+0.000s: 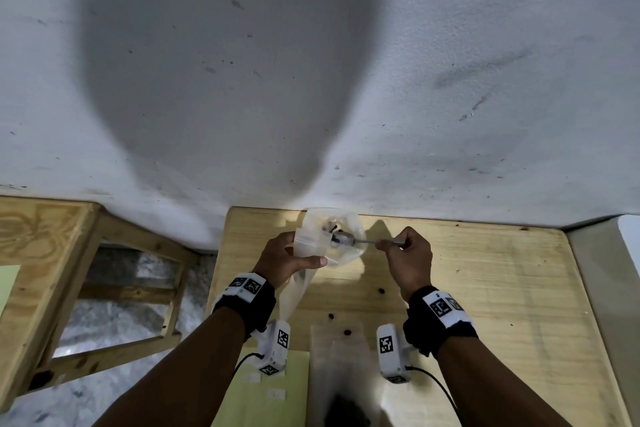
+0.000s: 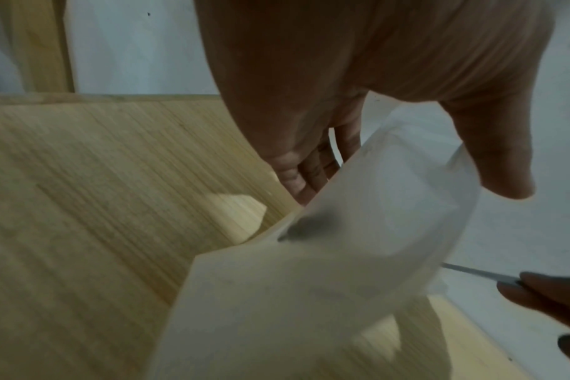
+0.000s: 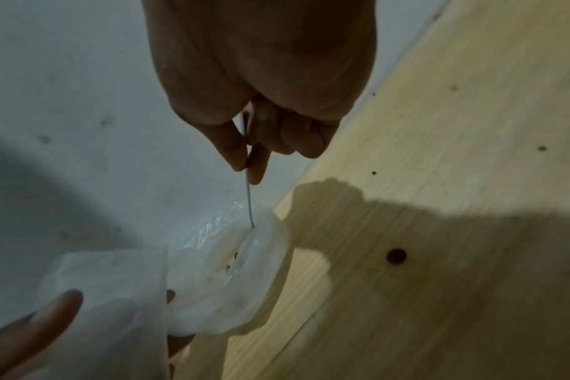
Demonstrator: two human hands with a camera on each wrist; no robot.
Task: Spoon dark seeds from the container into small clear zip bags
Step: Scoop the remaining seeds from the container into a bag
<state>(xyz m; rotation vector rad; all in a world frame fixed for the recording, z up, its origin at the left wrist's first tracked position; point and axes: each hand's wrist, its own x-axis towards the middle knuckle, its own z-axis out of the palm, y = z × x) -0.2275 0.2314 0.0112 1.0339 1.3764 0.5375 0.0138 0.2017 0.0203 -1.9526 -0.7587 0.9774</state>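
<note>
My left hand [image 1: 298, 255] grips a small clear zip bag [image 1: 310, 241] by its mouth, held just above the table's far edge. In the right wrist view its thumb lies along the zip bag [image 3: 108, 295]. My right hand [image 1: 382, 245] pinches the thin metal handle of a spoon [image 1: 365, 241]. The spoon's bowl is down inside a round translucent container [image 1: 341, 250] beside the bag. A few dark seeds [image 1: 334, 228] show in the container [image 3: 244, 270], where the spoon [image 3: 248, 203] enters from above.
Loose seeds [image 1: 381, 290] lie scattered on the wooden table [image 1: 485, 288]. A stack of clear bags [image 1: 336, 354] and a yellow-green sheet [image 1: 273, 392] lie at the front. A larger clear plastic bag [image 1: 294, 295] trails under my left wrist. A white wall [image 1: 450, 114] stands behind; a wooden frame [image 1: 52, 270] stands at left.
</note>
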